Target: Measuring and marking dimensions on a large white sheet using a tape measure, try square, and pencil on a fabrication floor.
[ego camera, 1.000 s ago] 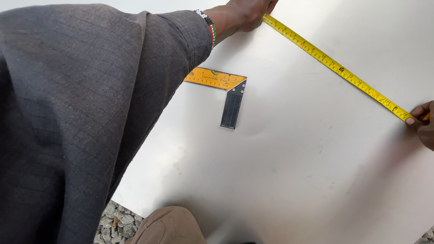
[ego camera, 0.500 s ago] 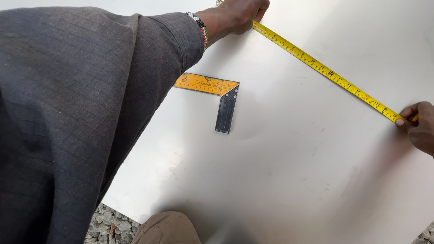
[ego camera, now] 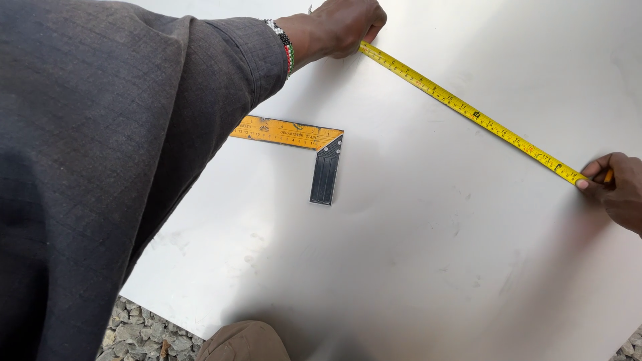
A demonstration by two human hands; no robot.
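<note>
A yellow tape measure (ego camera: pixel 468 110) lies stretched diagonally across a large pale metal sheet (ego camera: pixel 435 267). My left hand (ego camera: pixel 344 27), reaching out of a grey sleeve with a beaded wristband, presses the tape's far end down at the top. My right hand (ego camera: pixel 618 190) pinches the near end at the right edge, with what looks like a small yellow pencil tip by the fingers. A try square (ego camera: pixel 294 134) with an orange blade and a dark handle rests flat on the sheet, below my left forearm and apart from both hands.
Grey gravel (ego camera: pixel 147 337) shows beyond the sheet's lower left edge. My knee in tan trousers (ego camera: pixel 244 342) rises at the bottom. My grey sleeve hides the sheet's left part.
The view has shifted slightly, so the square and the tape sit a little lower and further left. Both hands stay on the stretched tape.
</note>
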